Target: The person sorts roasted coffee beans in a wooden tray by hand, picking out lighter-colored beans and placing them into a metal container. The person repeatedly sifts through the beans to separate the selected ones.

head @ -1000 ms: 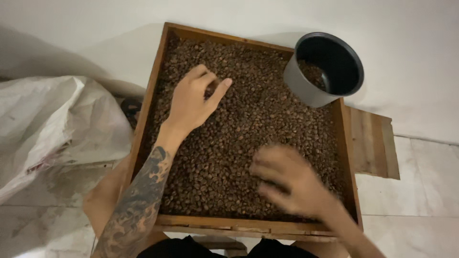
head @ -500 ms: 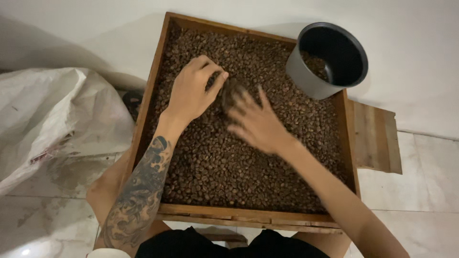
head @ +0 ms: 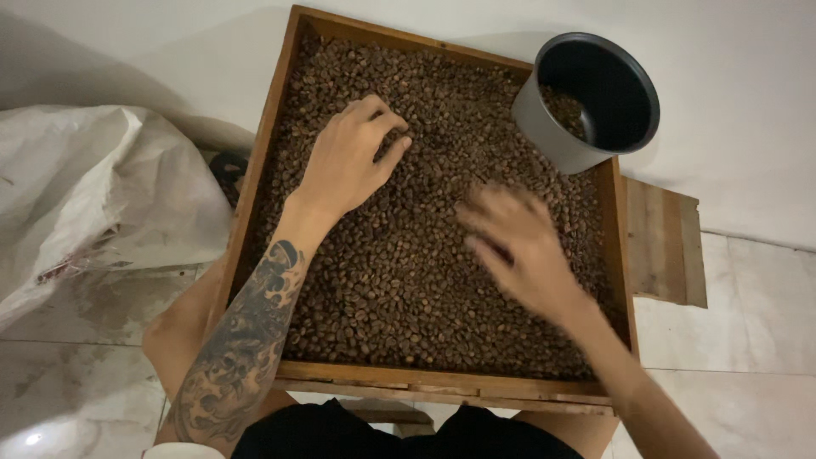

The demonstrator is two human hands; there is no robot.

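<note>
Beans [head: 399,289] — small, brown, roasted-looking — fill a shallow wooden tray [head: 255,178] from wall to wall, and both hands are down among them. Left hand [head: 348,161] lies palm-down on the bean layer in the far left part of the tray, fingers loosely curled with the thumb and forefinger drawn close together at the tips; whether a bean is pinched between them cannot be told. Its forearm, tattooed from wrist to elbow, runs back over the near left edge of the tray. Right hand [head: 518,246] is spread flat just over or on the beans, to the right of the left hand and nearer the body, fingers apart and holding nothing that can be seen — it is blurred, so finer detail is lost.

Beyond the right hand, at the tray's far right corner, a dark grey round pot [head: 595,144] stands tilted against the rim, with some beans inside. Right of that hand, outside the tray, a plank [head: 667,246] of pale wood rests on the tiled floor. Left of the left arm lies a crumpled white sack [head: 93,187].
</note>
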